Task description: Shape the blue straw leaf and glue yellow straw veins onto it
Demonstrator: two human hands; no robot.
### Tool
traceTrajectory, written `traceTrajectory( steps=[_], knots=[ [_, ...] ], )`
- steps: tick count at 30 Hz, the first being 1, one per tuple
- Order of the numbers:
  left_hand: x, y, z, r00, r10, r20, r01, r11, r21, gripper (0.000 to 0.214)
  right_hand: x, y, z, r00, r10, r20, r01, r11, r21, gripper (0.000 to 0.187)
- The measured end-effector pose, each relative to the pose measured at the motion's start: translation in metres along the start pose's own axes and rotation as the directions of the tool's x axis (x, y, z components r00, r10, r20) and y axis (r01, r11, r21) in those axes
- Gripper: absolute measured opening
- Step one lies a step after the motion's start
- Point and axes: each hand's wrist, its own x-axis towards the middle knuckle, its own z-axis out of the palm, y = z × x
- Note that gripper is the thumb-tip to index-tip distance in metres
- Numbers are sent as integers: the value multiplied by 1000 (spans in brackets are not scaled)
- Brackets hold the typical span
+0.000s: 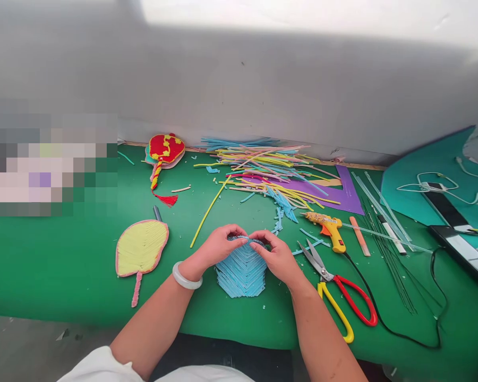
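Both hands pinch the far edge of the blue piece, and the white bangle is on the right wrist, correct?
No: the head view shows the white bangle on the left wrist. The left hand and right hand do pinch the blue piece at its far edge.

A pale grey wall [287, 90] stood behind a green-topped table [75, 276], and bright light [302, 13] washed across the wall's upper part. Greyish floor [32, 350] showed below the table's near edge, lower left.

- Blue panel [242, 276], near centre: matt, ridged, fuzzy-looking surface.
- Scissors [325, 275], near right: shiny metal blades [313, 260], smooth plastic handles [338, 279].
- Tabletop [79, 297]: smooth, faintly glossy.
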Motion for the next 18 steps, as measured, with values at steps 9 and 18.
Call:
traceTrajectory(
  steps=[9, 18],
  knots=[
    [0, 5, -1, 999, -38, -4, 38, 999, 40, 21, 0, 0, 0, 999, -5, 46, 4, 1000, 18, 24],
    [0, 6, -1, 998, -69, 1, 69, 997, 37, 21, 0, -3, 1, 999, 11, 47, -12, 1000, 29, 24]
  ],
)
